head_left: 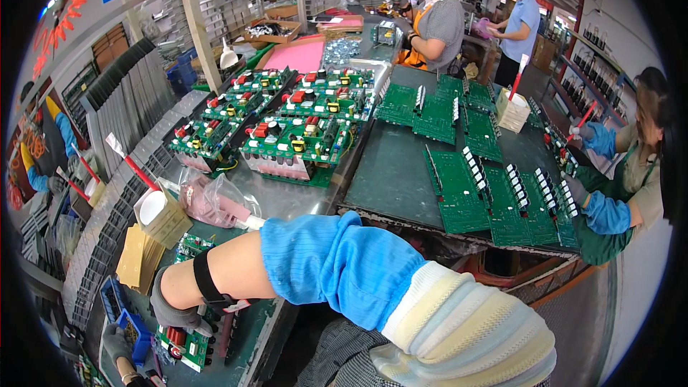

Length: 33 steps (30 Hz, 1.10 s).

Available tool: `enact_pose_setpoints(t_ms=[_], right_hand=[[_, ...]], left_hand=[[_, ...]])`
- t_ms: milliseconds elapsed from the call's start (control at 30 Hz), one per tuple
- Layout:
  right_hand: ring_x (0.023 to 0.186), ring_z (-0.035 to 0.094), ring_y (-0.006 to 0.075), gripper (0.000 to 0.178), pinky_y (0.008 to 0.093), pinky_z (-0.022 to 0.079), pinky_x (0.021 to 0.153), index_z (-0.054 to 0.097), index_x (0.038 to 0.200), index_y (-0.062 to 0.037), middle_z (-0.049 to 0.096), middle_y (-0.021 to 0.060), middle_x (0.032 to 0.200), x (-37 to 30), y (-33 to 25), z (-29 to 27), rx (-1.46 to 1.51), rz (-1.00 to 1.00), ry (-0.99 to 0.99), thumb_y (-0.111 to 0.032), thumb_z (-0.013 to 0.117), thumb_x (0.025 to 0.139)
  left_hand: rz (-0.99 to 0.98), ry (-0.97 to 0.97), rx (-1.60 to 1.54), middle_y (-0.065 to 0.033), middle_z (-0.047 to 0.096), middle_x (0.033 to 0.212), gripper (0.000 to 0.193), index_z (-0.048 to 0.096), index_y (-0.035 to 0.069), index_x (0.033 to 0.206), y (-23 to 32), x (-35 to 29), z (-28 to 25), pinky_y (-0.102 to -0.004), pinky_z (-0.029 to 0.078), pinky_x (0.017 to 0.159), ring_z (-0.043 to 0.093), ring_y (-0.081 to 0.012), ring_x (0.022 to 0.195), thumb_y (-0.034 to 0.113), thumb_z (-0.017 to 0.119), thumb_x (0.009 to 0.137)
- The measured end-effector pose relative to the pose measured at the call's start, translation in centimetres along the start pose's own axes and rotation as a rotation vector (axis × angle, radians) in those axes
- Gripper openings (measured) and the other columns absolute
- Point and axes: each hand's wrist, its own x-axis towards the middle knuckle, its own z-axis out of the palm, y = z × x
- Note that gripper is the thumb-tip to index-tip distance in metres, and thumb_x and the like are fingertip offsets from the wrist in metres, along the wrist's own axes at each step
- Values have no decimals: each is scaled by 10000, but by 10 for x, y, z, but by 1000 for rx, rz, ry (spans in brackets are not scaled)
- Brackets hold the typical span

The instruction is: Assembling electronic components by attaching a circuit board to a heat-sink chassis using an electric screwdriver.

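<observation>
My right hand [175, 304], in a grey glove, reaches far to the left, its arm in a blue sleeve with a black band at the wrist. Its bent fingers press together over the upper part of a green circuit board [188, 347] with red components. What they pinch is hidden. A dark red strip [228, 333] lies beside the board. My left hand [117, 344], also gloved in grey, is at the lower left, its fingers curled at the side of a blue bin [141, 347] of small parts. Anything in them is too small to make out.
A cardboard holder with a white cup [152, 209] and red-handled brush stands ahead, near a plastic bag [215, 201]. Populated boards [297, 140] stand beyond. Green boards [459, 193] cover part of the right-hand table, where a co-worker [623, 165] works. Metal racking [107, 222] runs along the left.
</observation>
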Motion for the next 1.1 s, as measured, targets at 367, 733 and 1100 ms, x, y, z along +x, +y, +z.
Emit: enact_pose_setpoints(t_ms=[367, 733, 1100], right_hand=[[1107, 652, 311, 722, 455, 495, 968, 706, 1258, -115, 703, 73, 1258, -14, -2, -2, 10, -41, -35, -467, 924, 666], [1033, 669, 308, 674, 435, 517, 935, 718, 1232, -102, 726, 69, 1192, 1, -3, -9, -118, 15, -26, -450, 894, 682], [1059, 684, 364, 636, 481, 538, 893, 671, 1208, -72, 707, 142, 1146, -108, 22, 39, 66, 283, 587, -494, 798, 749]], left_hand=[[112, 104, -390, 34, 575, 740, 205, 650, 94, 1179, -41, 51, -4, -223, 343, 434, 467, -46, 535, 58, 582, 989], [99, 180, -206, 22, 545, 770, 144, 642, 71, 1104, -38, 31, -19, -224, 348, 454, 486, -56, 588, 119, 531, 1027], [-91, 69, -979, -28, 682, 1183, 345, 571, 79, 1353, -21, -11, -49, -159, 517, 629, 661, -62, 922, 239, 587, 1047]])
